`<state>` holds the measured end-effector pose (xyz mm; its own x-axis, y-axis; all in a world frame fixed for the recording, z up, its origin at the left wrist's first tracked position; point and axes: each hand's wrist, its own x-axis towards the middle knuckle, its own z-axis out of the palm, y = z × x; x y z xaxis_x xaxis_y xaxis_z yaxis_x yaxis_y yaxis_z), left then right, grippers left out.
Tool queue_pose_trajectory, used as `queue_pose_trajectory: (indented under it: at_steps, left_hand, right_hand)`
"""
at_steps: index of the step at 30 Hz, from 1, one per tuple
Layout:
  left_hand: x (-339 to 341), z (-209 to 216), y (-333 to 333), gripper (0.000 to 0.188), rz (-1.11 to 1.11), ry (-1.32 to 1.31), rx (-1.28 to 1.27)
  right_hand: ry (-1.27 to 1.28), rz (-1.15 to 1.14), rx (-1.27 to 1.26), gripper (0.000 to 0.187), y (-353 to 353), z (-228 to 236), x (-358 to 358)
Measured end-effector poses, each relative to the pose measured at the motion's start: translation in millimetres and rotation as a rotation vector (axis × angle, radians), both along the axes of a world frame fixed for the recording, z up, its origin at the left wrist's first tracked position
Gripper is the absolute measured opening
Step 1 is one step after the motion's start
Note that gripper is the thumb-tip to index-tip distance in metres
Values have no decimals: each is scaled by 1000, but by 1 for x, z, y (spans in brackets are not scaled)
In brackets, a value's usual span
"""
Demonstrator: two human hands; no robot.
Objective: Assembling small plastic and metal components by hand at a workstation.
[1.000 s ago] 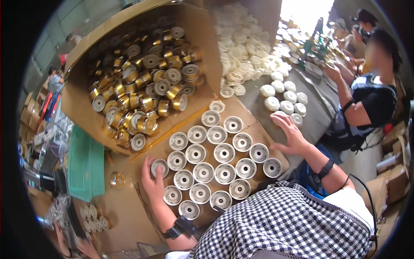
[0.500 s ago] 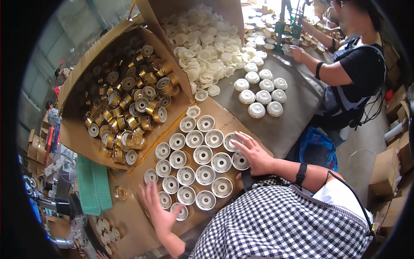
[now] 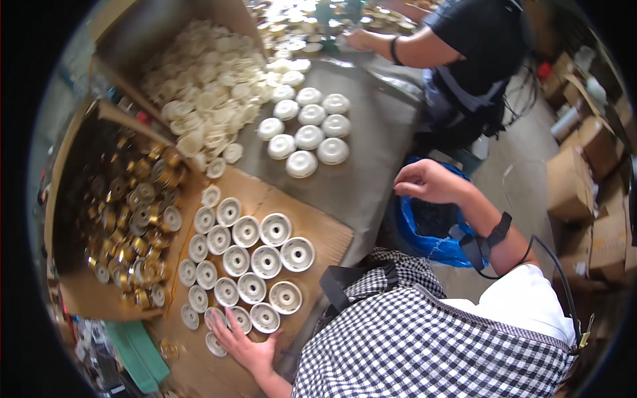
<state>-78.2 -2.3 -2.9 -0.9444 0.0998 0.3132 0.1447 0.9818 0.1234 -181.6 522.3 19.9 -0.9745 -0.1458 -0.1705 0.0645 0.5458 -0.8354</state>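
Observation:
Rows of round gold-sided parts with white ringed faces (image 3: pixel 252 288) stand face up on a flat cardboard sheet (image 3: pixel 318 224). My left hand (image 3: pixel 247 350) lies with spread fingers at the near left corner of these rows, its fingertips on or just over the nearest parts. To the right, away from the rows, my right hand (image 3: pixel 434 183) hangs in the air above a blue plastic bag (image 3: pixel 424 249). Its fingers are curled in loosely, and nothing shows in them.
A carton of loose gold parts (image 3: pixel 133 219) stands on the left, beside a green basket (image 3: pixel 138 355). Beyond lie a heap of white plastic caps (image 3: pixel 206 86) and several white-capped parts (image 3: pixel 309 136). A co-worker (image 3: pixel 458 46) works at the far right; cardboard boxes (image 3: pixel 574 182) line the right side.
My view has swung to the right. The right hand has left the rows, moved right and curled its fingers. My left hand has come down onto the near parts.

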Motion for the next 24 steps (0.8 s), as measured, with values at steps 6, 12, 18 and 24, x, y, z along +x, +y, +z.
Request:
queue_pose_trajectory:
  at_steps: [6, 12, 18, 24]
  left_hand:
    - [1, 8, 1, 114, -99, 39, 51]
    - [3, 23, 26, 84, -104, 124, 51]
    - [-14, 38, 70, 79, -117, 170, 23]
    - [-34, 43, 100, 63, -220, 142, 34]
  right_hand:
    - [-406, 261, 841, 29, 64, -171, 35]
    - [-776, 149, 421, 48, 80, -294, 46]
    - [-275, -197, 712, 26, 8, -348, 90]
    - [-548, -74, 620, 25, 20, -291, 70]
